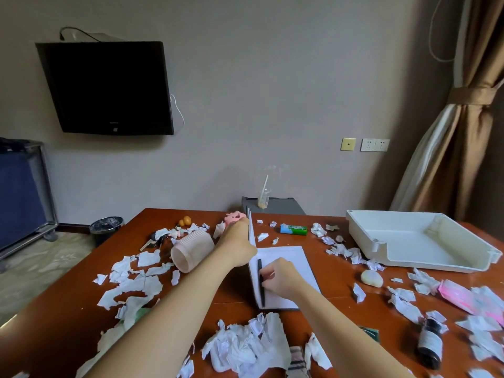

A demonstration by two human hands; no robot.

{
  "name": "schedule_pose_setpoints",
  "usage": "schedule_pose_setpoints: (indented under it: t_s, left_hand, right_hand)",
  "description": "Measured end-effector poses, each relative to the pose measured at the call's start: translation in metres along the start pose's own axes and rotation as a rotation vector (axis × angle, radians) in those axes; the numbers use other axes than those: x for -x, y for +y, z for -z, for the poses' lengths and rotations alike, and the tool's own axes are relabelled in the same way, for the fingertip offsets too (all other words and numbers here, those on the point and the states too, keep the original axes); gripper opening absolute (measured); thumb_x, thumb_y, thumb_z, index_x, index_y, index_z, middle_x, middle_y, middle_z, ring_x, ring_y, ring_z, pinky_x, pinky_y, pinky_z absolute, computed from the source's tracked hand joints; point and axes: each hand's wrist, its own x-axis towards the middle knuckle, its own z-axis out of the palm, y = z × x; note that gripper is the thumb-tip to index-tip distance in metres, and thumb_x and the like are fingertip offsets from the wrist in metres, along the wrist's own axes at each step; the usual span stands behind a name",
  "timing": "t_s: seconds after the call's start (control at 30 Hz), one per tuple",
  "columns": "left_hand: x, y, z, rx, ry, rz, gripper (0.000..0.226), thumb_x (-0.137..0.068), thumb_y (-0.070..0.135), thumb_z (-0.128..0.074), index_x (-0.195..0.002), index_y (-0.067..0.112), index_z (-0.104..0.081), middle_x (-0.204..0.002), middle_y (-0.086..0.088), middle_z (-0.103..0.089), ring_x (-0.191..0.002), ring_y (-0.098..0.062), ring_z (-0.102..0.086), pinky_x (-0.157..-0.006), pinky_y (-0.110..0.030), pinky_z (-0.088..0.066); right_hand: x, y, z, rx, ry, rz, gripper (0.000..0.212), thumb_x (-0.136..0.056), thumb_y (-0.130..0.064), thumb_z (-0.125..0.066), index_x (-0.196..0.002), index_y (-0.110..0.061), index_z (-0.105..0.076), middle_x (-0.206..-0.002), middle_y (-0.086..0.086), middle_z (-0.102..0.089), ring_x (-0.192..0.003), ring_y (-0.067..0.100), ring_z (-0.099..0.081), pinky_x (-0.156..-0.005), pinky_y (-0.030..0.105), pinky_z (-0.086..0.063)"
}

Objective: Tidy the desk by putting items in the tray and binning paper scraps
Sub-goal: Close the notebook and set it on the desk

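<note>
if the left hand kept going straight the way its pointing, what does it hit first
Probably the pink pig toy, just beyond the left hand, which holds the notebook cover upright. Depth is hard to judge, so it might pass just beside it.

Glossy wooden desk (234,301); matt white plastic tray (403,257).

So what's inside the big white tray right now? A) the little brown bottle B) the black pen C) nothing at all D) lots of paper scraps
C: the white tray shows only its bare floor, while the pen lies on the notebook and the bottle lies on the desk.
</note>
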Motion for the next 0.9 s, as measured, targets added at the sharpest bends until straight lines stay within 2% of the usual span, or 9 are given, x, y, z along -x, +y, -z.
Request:
schedule_pose_setpoints:
  t_s: [0.03, 0.13, 0.27, 0.4, 0.5, 0.57, 0.7, 0.8, 0.9]
  left_hand:
    - [0.001, 0.0, 0.001, 0.008, -0.002, -0.008, 0.048, -0.076, -0.001, -0.058, -0.122, 0.01, -0.052, -0.12, -0.011, -0.058, -0.105, -0.028, -0.058, -0.085, -0.035, -0.053]
    - [0.002, -0.003, 0.004, 0.055, -0.025, -0.028, 0.05, -0.079, -0.002, -0.057, -0.126, 0.013, -0.051, -0.119, -0.008, -0.059, -0.105, -0.028, -0.058, -0.087, -0.035, -0.052]
    - [-0.004, -0.001, 0.004, 0.125, -0.071, -0.07, 0.037, -0.083, 0.008, -0.06, -0.118, 0.017, -0.055, -0.119, -0.004, -0.058, -0.109, -0.025, -0.06, -0.093, -0.035, -0.05]
    - [-0.005, 0.008, -0.006, 0.199, -0.125, -0.105, 0.033, -0.095, 0.021, -0.046, -0.127, 0.02, -0.054, -0.125, -0.002, -0.059, -0.11, -0.018, -0.056, -0.092, -0.029, -0.043]
    - [-0.005, 0.012, -0.022, 0.176, -0.194, -0.134, 0.035, -0.099, 0.02, -0.04, -0.133, 0.018, -0.05, -0.132, -0.004, -0.057, -0.12, -0.018, -0.053, -0.095, -0.025, -0.04]
    - [-0.006, 0.009, -0.033, 0.149, -0.271, -0.119, 0.039, -0.099, 0.022, -0.042, -0.137, 0.02, -0.045, -0.137, -0.004, -0.053, -0.124, -0.018, -0.051, -0.102, -0.029, -0.043]
    - [-0.001, -0.006, -0.05, -0.007, -0.405, -0.083, 0.055, -0.095, 0.031, -0.052, -0.146, 0.026, -0.031, -0.15, -0.003, -0.038, -0.133, -0.022, -0.043, -0.107, -0.035, -0.041]
    - [0.003, -0.014, -0.064, -0.081, -0.368, -0.042, 0.055, -0.092, 0.032, -0.056, -0.142, 0.027, -0.034, -0.147, -0.005, -0.037, -0.13, -0.025, -0.044, -0.104, -0.037, -0.045]
    - [0.005, -0.015, -0.074, -0.17, -0.305, -0.056, 0.054, -0.091, 0.032, -0.058, -0.141, 0.025, -0.036, -0.147, -0.005, -0.035, -0.133, -0.025, -0.037, -0.106, -0.036, -0.043]
  right_hand:
    - [-0.001, -0.003, -0.002, -0.003, 0.007, 0.011, 0.024, -0.081, -0.002, -0.053, -0.095, 0.008, -0.069, -0.096, 0.026, -0.067, -0.088, 0.033, -0.063, -0.077, 0.038, -0.052]
    - [-0.004, -0.012, -0.006, 0.003, 0.015, 0.025, 0.024, -0.083, -0.002, -0.05, -0.093, 0.004, -0.071, -0.086, 0.022, -0.066, -0.081, 0.028, -0.059, -0.067, 0.025, -0.045]
    - [-0.001, -0.02, 0.012, -0.085, 0.171, 0.004, 0.027, -0.091, -0.005, -0.047, -0.106, -0.002, -0.07, -0.109, 0.014, -0.069, -0.099, 0.025, -0.063, -0.086, 0.032, -0.052]
    - [0.015, -0.032, 0.061, -0.497, 0.228, -0.057, 0.028, -0.097, -0.011, -0.044, -0.117, -0.001, -0.062, -0.11, 0.019, -0.067, -0.094, 0.026, -0.064, -0.075, 0.031, -0.055]
    - [0.031, -0.032, 0.085, -0.714, 0.189, -0.101, 0.031, -0.097, -0.015, -0.049, -0.125, -0.002, -0.054, -0.108, 0.014, -0.064, -0.097, 0.025, -0.065, -0.061, 0.019, -0.054]
    - [0.035, -0.024, 0.091, -0.642, 0.182, -0.119, 0.036, -0.093, -0.009, -0.055, -0.127, 0.001, -0.052, -0.11, 0.012, -0.063, -0.098, 0.025, -0.065, -0.057, 0.015, -0.055]
    - [0.034, 0.001, 0.088, -0.244, 0.17, -0.156, 0.045, -0.087, -0.004, -0.061, -0.131, -0.004, -0.053, -0.13, 0.013, -0.059, -0.114, 0.027, -0.06, -0.091, 0.03, -0.054]
    - [0.036, 0.016, 0.081, -0.007, 0.1, -0.167, 0.044, -0.087, -0.011, -0.062, -0.131, -0.006, -0.053, -0.129, 0.012, -0.059, -0.116, 0.025, -0.058, -0.087, 0.025, -0.049]
    - [0.036, 0.029, 0.069, 0.051, 0.033, -0.199, 0.048, -0.086, -0.018, -0.065, -0.131, -0.007, -0.052, -0.127, 0.012, -0.059, -0.112, 0.023, -0.059, -0.081, 0.022, -0.051]
